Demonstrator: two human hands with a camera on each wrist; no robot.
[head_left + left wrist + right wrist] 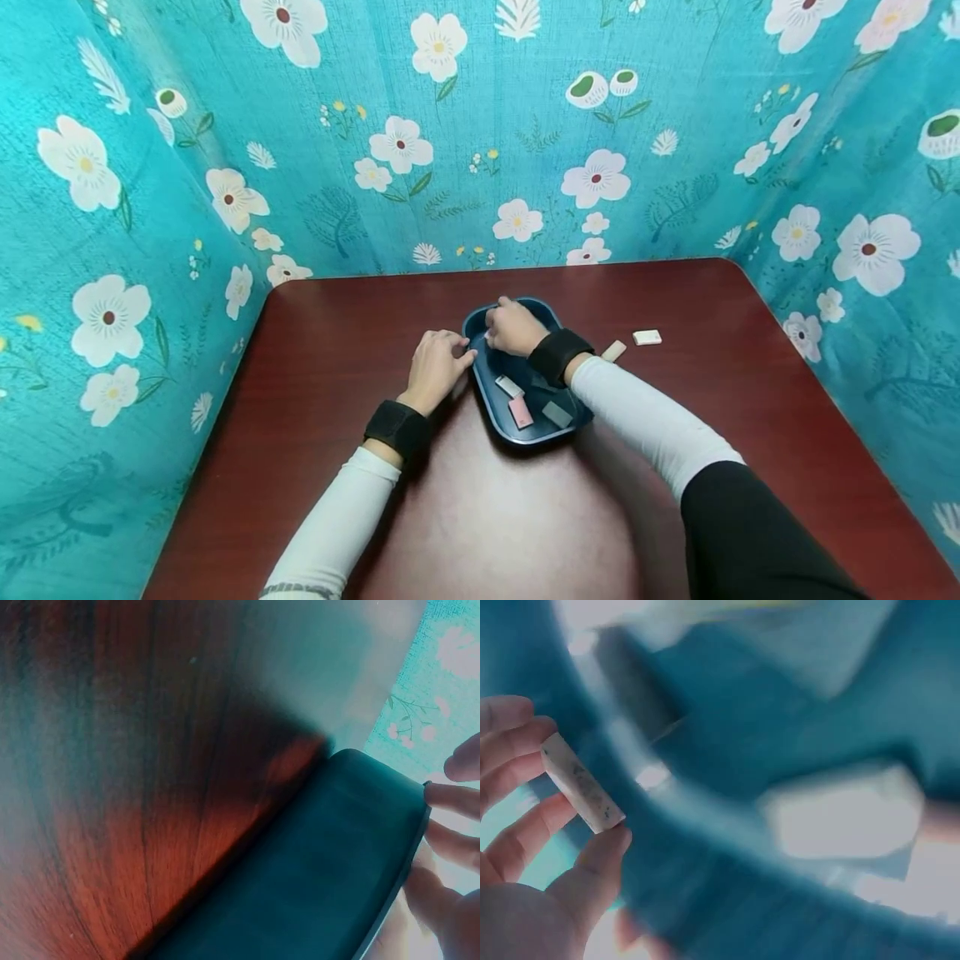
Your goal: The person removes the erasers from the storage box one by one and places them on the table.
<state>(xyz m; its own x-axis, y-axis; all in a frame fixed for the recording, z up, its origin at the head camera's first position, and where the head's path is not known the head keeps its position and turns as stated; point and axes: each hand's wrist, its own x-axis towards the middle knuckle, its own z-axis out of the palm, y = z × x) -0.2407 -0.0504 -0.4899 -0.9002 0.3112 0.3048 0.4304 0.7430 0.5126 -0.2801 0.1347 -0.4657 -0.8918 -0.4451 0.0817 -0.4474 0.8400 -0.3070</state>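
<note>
The pale block [580, 784] is pinched in my right grip [516, 329] at the far end of the blue tray [489, 379], its long axis slanting from fingertips to thumb. My left grip [438, 367], loosely spread, touches the tray's left rim. The block looks slim, straight-edged, dark-speckled.

Left hand [437, 371] loosely bent, right hand [516, 327] pinching, both forearms [337, 521] [656, 417] stretched forward
</note>
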